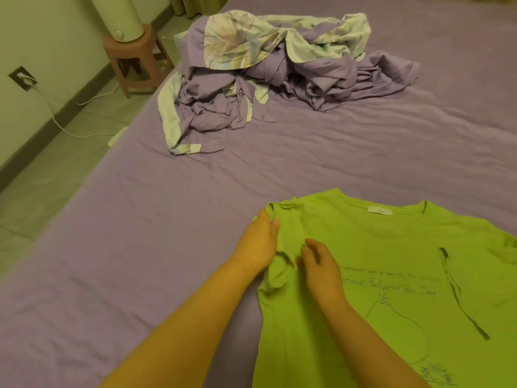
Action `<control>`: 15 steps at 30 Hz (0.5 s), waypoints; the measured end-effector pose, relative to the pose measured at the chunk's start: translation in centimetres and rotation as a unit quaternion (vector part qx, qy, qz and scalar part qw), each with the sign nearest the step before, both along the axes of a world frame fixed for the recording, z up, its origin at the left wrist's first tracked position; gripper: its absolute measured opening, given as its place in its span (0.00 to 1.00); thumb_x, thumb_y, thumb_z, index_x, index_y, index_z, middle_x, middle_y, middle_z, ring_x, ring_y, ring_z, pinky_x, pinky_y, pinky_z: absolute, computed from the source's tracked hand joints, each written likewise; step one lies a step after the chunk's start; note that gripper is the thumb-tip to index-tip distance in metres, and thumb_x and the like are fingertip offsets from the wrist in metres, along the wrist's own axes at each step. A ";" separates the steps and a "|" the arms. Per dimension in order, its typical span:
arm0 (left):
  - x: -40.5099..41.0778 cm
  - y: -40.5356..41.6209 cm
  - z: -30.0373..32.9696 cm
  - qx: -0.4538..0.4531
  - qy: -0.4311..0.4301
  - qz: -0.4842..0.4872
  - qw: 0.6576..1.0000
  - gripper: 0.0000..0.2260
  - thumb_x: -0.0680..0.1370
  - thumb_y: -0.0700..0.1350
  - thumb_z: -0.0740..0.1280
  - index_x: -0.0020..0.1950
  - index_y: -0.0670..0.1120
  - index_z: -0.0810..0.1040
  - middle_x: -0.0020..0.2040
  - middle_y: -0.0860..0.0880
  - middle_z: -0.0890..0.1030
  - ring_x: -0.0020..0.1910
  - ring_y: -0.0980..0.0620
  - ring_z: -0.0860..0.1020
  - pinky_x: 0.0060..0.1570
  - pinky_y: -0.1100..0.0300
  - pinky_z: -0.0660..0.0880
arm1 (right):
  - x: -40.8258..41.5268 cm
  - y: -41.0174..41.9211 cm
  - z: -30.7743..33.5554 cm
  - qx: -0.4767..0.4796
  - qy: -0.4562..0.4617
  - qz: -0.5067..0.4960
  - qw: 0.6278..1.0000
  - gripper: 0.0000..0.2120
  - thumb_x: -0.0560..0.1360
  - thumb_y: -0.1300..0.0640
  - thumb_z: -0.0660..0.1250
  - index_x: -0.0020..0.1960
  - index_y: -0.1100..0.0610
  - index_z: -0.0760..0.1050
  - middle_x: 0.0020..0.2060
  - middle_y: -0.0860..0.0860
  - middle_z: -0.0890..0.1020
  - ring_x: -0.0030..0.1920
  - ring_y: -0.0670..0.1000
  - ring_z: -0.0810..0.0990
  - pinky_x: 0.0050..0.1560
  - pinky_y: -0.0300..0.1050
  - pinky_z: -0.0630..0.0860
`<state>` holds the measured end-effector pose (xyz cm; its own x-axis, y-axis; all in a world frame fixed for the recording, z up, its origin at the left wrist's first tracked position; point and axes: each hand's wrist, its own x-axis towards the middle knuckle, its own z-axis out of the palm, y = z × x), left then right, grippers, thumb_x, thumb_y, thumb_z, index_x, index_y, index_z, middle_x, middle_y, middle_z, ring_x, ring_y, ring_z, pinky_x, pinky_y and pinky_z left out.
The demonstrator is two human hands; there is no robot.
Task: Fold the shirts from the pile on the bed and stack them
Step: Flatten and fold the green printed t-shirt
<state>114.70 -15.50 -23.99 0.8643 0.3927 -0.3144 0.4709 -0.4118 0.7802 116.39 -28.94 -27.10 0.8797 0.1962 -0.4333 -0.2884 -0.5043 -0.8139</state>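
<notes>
Purple-sheeted bed [195,219] fills the view; floor and a pink stool [134,57] off its far-left edge, a white cable trailing along the wall.

Green shirt [391,275] lies front-up, spread on the near right of the bed, collar away from the person, hem toward them. Long axis runs near-to-far. Its right side passes out of view.

Left sleeve [279,270] is bunched and rucked at the shirt's left edge, between the two hands.

Left hand [258,242]: fingers curled on the shoulder edge of the sleeve, pinching cloth at the top corner. Grip closed on the fabric.

Right hand [319,264]: crossed over onto the shirt body, just right of the bunched sleeve, fingers loosely bent, nothing held as far as I can tell.

Pile [279,79] of purple and floral cloth sits well apart, far centre of the bed.

Judgement: sleeve-straightening step, early in the fold. Next move likely draws the sleeve leftward flat, or folds it rightward across the body. Left hand nearer. No stack visible yet.
</notes>
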 end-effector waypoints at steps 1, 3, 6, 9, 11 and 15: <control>0.7 -1.2 0.3 -0.027 0.003 -0.012 1.000 0.15 0.82 0.44 0.58 0.65 0.38 0.67 0.60 0.38 0.75 0.61 0.39 0.75 0.57 0.48 0.72 | 0.3 -0.6 0.4 0.032 0.025 -0.037 0.999 0.12 0.81 0.58 0.57 0.61 0.58 0.73 0.59 0.54 0.78 0.53 0.48 0.75 0.53 0.37 0.66; 1.5 -3.8 0.3 -0.058 0.027 -0.060 0.996 0.20 0.81 0.48 0.60 0.70 0.43 0.63 0.60 0.39 0.76 0.59 0.39 0.76 0.55 0.48 0.74 | 0.9 -2.1 0.3 0.072 0.052 -0.097 0.991 0.12 0.82 0.56 0.53 0.58 0.57 0.74 0.57 0.52 0.77 0.52 0.47 0.73 0.53 0.36 0.66; 0.9 -6.6 -2.2 0.139 0.082 -0.203 0.966 0.25 0.82 0.50 0.55 0.77 0.46 0.52 0.75 0.41 0.61 0.73 0.43 0.61 0.70 0.53 0.59 | 1.1 -4.4 -0.2 0.047 0.060 -0.130 0.989 0.18 0.82 0.53 0.53 0.66 0.59 0.69 0.63 0.55 0.76 0.57 0.53 0.75 0.62 0.48 0.68; -1.2 -7.5 -5.2 0.286 0.169 -0.273 0.903 0.28 0.81 0.55 0.53 0.78 0.54 0.43 0.79 0.47 0.43 0.77 0.44 0.43 0.73 0.41 0.48 | 0.3 -7.1 -1.5 -0.138 -0.091 0.089 0.982 0.24 0.80 0.54 0.57 0.75 0.55 0.59 0.73 0.54 0.64 0.71 0.54 0.64 0.70 0.46 0.59; -2.5 -7.9 -6.5 0.334 0.196 -0.290 0.876 0.30 0.80 0.60 0.51 0.76 0.56 0.38 0.78 0.48 0.38 0.76 0.44 0.37 0.71 0.37 0.42 | -0.7 -8.8 -2.6 -0.263 -0.169 0.245 0.918 0.25 0.80 0.51 0.55 0.76 0.49 0.55 0.76 0.52 0.55 0.75 0.53 0.53 0.73 0.49 0.53; -3.8 -9.0 -6.6 0.388 0.205 -0.252 0.863 0.29 0.80 0.61 0.47 0.76 0.55 0.36 0.78 0.47 0.38 0.76 0.42 0.37 0.70 0.36 0.37 | -2.7 -11.7 -3.6 -0.362 -0.211 0.352 0.837 0.26 0.80 0.46 0.49 0.76 0.44 0.46 0.77 0.51 0.45 0.76 0.54 0.40 0.74 0.56 0.40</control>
<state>110.91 -24.48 -30.55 0.8653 0.2285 -0.4462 0.2498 -0.9682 -0.0114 113.67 -40.64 -30.68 0.7607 0.5508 -0.3433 0.5242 -0.8333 -0.1754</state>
